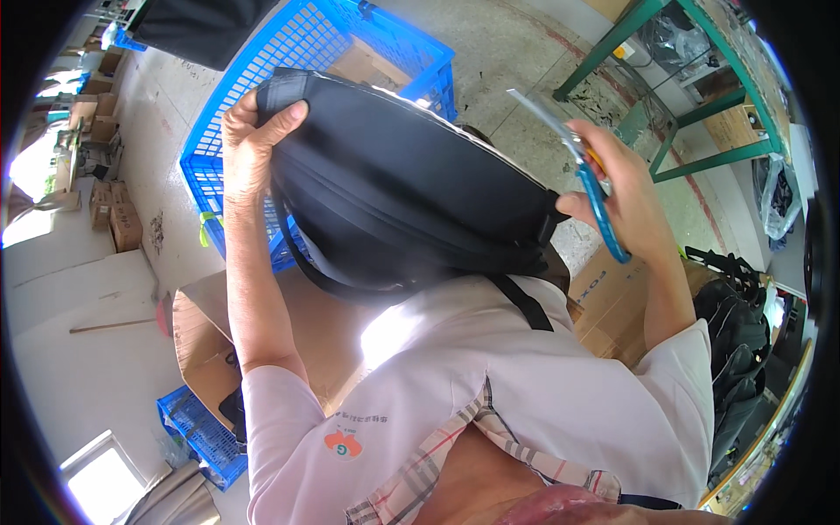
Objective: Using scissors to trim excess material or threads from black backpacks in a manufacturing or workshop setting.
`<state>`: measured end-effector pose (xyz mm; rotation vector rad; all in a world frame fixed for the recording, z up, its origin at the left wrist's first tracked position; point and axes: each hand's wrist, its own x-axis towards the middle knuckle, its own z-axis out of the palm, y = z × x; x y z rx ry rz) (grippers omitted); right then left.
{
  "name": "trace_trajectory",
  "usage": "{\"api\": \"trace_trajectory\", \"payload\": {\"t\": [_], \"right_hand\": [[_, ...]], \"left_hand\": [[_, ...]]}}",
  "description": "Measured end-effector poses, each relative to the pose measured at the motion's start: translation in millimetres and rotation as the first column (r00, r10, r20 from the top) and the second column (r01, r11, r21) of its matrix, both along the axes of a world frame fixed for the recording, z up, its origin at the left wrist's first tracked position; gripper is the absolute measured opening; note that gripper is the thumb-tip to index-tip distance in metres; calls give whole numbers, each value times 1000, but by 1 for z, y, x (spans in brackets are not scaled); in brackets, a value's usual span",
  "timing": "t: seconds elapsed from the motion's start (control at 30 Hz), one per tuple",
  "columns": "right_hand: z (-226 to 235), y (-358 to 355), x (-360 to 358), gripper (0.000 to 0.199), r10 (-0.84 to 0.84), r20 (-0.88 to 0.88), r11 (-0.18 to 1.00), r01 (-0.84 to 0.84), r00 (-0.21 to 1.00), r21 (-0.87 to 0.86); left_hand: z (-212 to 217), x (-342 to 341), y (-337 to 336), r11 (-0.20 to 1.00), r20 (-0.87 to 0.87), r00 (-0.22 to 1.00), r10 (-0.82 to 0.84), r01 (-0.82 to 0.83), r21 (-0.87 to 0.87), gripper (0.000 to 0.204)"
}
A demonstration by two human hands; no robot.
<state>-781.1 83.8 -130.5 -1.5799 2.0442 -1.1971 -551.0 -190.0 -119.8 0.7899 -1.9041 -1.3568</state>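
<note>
1. The left hand [249,140] is clamped on the upper left edge of a black backpack [402,188], with the thumb lying across the bag's dark trim and the fingers hidden behind it.
2. The black backpack is held up in front of the person's chest, above the pale pink shirt [525,385], and its broad dark panel faces the camera.
3. A black strap [523,302] hangs from the bag's lower right edge down over the shirt, and another thin strap loops under the bag's lower left side.
4. The right hand [626,197] is closed around a pair of blue-handled snips [602,206], with the blades pointing up and to the left and the handles running down past the palm.
5. The right thumb presses against the right end of the backpack, so this hand touches both the tool and the bag.
6. Behind the bag, a blue plastic crate [289,70] stands on the concrete floor, with a piece of cardboard visible inside it.
7. An open cardboard box [206,350] lies below the left forearm, and a smaller blue crate [201,429] sits near it at the lower left.
8. A green metal bench frame [691,105] stands at the upper right, well apart from the hands.
9. A stack of black bags [735,350] lies at the right, beside the right elbow.
</note>
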Motion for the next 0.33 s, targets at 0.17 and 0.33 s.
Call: {"api": "trace_trajectory", "payload": {"t": [0.17,0.33], "right_hand": [[1,-28,8,64,159,-72,985,-153,985,74],[11,-43,16,57,262,-103,952,-239,960,193]], "left_hand": [[13,-5,14,997,46,998,-36,39,-62,22],[19,1,20,991,162,986,27,-5,-132,23]]}}
